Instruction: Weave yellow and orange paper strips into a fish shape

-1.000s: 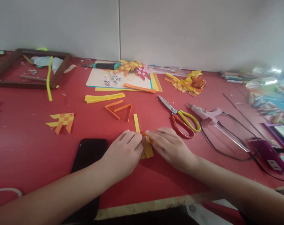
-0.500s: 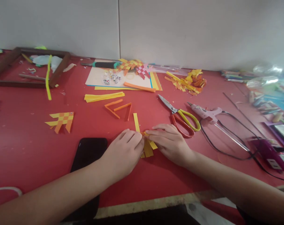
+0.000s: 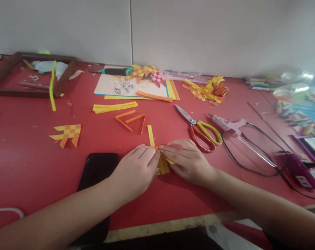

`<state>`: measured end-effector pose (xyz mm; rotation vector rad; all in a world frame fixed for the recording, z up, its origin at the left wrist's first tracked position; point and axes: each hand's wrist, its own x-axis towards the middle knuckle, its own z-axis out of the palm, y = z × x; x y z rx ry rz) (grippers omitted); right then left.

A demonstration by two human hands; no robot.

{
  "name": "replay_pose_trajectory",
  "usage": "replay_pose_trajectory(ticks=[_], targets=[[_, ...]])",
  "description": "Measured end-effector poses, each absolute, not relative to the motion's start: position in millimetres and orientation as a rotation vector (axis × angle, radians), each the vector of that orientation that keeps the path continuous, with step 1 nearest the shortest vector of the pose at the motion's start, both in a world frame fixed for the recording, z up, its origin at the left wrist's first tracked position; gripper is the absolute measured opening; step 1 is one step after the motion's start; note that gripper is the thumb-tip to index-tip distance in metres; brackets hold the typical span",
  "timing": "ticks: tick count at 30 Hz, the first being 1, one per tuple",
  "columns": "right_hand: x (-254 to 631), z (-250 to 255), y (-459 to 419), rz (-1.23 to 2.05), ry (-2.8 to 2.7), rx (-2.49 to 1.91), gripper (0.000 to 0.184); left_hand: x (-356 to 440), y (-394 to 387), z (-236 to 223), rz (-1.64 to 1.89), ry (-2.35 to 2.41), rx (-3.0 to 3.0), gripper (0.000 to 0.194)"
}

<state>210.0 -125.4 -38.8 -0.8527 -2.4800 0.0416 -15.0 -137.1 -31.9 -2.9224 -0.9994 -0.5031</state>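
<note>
My left hand (image 3: 138, 169) and my right hand (image 3: 188, 160) meet over a bundle of yellow and orange paper strips (image 3: 163, 166) near the table's front. Fingers of both hands are closed on the strips where orange crosses yellow. One yellow strip sticks up past the fingertips, and several yellow ends hang below. The crossing itself is partly hidden by my fingers. Beyond the hands lie folded orange strips (image 3: 135, 119) and a stack of yellow strips (image 3: 115, 107). A woven yellow-and-orange paper fish (image 3: 69, 133) rests to the left.
Scissors (image 3: 196, 125) lie just beyond my right hand, with a pink glue gun (image 3: 229, 125) and its cable farther right. A black phone (image 3: 99, 170) sits under my left forearm. Paper sheets (image 3: 102, 86), paper scraps (image 3: 212, 91) and a wooden frame (image 3: 19, 93) line the back.
My right fingers have shifted slightly left, closer to my left fingertips. The yellow strip end beside the right hand shows less, and the hanging strips lie straighter.
</note>
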Motion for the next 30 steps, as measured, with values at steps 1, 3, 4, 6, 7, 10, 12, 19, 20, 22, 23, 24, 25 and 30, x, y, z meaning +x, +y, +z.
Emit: replay_pose_trajectory(ticks=[1,3,4,6,7,10,12,19,20,22,23,24,25,30], targets=[[210.1,-37.7,-126.1,0.063,-2.482,-0.855,0.038,-15.2,-137.1,-31.4,-0.512,-1.001,-2.926,0.033],[210.4,-35.1,-127.2,0.103,-2.486,-0.856,0.043,-15.3,-137.0,-30.7,-0.530,-1.008,-2.933,0.031],[210.5,-33.6,-127.6,0.119,-2.492,-0.856,0.045,-15.3,-136.8,-30.5,-0.539,-1.014,-2.936,0.030],[210.5,-31.0,-128.0,0.141,-2.504,-0.861,0.046,-15.2,-136.6,-30.4,-0.548,-1.021,-2.942,0.027],[210.2,-30.0,-127.9,0.149,-2.507,-0.866,0.044,-15.1,-136.4,-30.5,-0.549,-1.021,-2.945,0.026],[208.5,-29.3,-127.0,0.159,-2.486,-0.889,0.035,-15.3,-136.2,-31.0,-0.553,-1.023,-2.948,0.025],[207.4,-30.8,-126.3,0.141,-2.474,-0.908,0.025,-15.4,-136.2,-31.3,-0.563,-1.023,-2.943,0.024],[206.8,-36.1,-125.0,0.072,-2.491,-0.927,0.016,-15.3,-137.1,-31.6,-0.558,-1.020,-2.934,0.023],[206.7,-36.1,-125.0,0.067,-2.489,-0.923,0.016,-15.4,-137.2,-31.7,-0.556,-1.020,-2.934,0.023],[206.5,-35.9,-125.1,0.068,-2.488,-0.915,0.017,-15.5,-137.4,-31.8,-0.549,-1.020,-2.933,0.023],[206.5,-35.8,-125.1,0.075,-2.489,-0.912,0.019,-15.5,-137.4,-31.8,-0.544,-1.020,-2.934,0.023],[206.4,-35.8,-125.2,0.083,-2.490,-0.909,0.020,-15.5,-137.5,-31.8,-0.536,-1.020,-2.935,0.023],[206.5,-35.9,-125.2,0.089,-2.493,-0.905,0.022,-15.5,-137.5,-31.7,-0.530,-1.022,-2.936,0.023],[207.5,-37.8,-125.3,0.092,-2.505,-0.908,0.024,-14.7,-137.4,-31.1,-0.520,-1.028,-2.934,0.023]])
